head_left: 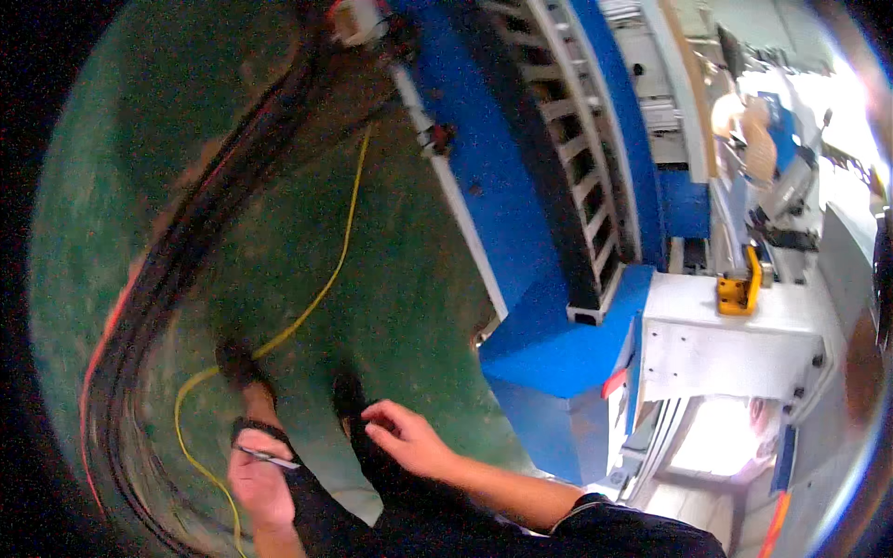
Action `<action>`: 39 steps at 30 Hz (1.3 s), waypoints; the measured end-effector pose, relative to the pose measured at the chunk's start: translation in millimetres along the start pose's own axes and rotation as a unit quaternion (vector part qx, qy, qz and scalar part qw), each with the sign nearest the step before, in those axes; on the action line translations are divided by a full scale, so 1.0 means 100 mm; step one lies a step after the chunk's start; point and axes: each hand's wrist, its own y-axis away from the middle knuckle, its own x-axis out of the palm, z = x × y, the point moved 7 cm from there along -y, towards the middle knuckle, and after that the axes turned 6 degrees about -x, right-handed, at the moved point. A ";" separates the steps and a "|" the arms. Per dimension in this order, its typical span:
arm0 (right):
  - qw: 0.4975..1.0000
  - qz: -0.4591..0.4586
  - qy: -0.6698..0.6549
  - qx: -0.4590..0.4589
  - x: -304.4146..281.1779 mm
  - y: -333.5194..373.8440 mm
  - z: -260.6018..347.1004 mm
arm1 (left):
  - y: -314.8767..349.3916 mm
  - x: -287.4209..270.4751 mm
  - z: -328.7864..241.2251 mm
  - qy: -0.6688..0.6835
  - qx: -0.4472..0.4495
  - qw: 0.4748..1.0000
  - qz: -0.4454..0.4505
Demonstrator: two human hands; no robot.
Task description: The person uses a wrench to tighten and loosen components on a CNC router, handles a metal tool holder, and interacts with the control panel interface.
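At the lower left, my left hand (260, 479) is closed on a slim silver tool (270, 458) that lies across the fingers. A black curved band (259, 428) runs over the same hand; whether it belongs to the tool I cannot tell. My right hand (414, 442) hangs in front of my dark-clothed legs, its fingers loosely curled and a gap showing beside the thumb. Nothing shows in it, and it touches no machine part. Below both hands are my dark shoes (348, 395) on the green floor (270, 251).
A blue machine frame (502, 158) with a black slotted cable track (581, 186) stands to the right. Its white box (726, 344) carries a yellow bracket (738, 293). Thick black cables (186, 223) and a yellow hose (349, 232) cross the floor at left.
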 end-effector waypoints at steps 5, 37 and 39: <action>0.987 -0.021 -0.051 -0.151 0.48 -0.75 0.92 | -1.35 -0.64 -0.98 -0.151 0.001 0.982 -0.110; 0.790 -0.559 -0.212 -0.132 -3.65 0.97 2.22 | -0.30 7.63 -0.64 -0.377 -0.089 0.701 0.599; 0.766 -0.577 -0.280 -0.044 -3.64 1.05 2.23 | -0.32 7.79 -0.36 -0.393 -0.148 0.676 0.606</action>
